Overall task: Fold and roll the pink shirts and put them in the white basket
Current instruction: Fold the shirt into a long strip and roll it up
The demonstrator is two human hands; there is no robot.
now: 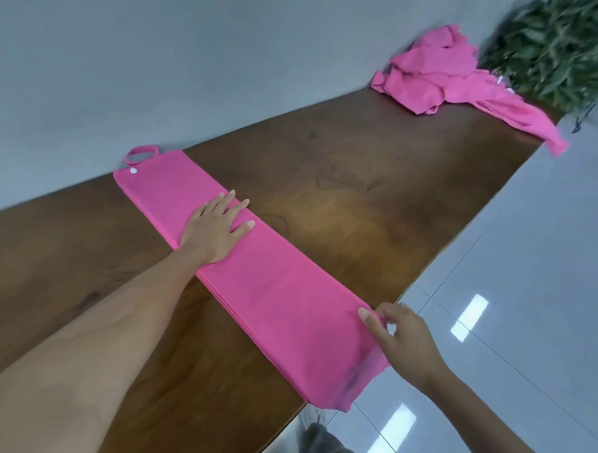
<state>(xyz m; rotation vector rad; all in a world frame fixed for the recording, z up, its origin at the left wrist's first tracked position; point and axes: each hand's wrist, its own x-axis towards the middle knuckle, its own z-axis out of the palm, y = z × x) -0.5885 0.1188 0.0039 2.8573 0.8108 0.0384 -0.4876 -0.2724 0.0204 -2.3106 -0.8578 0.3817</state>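
Head view. My left hand (217, 226): flat and open, fingers straight and slightly spread, palm pressed on the folded shirt (259, 283) about a third of the way down from its collar end. My right hand (400, 338): curled at the near end of the same shirt, thumb and fingers pinching the corner by the table's edge. The two hands lay well apart, one toward each end of the strip.

Labels and writing: one small round white tag (133, 171) near the collar end; nothing on it could be read.

Folded shirt: bright pink, folded into a long narrow strip, smooth on top, with stacked layers showing along its left edge. It lay flat and slantwise across the brown wooden table (357, 176), the collar loop (142, 154) at the far end by the wall, the near end reaching just past the table's front edge.

Pile of shirts (448, 76): same pink, crumpled, at the far right corner of the table, one piece trailing over the edge; well apart from the strip.

Plant (556, 40): green, blurred, just beside the pile.

Floor (532, 267): glossy pale tiles, right of the table.
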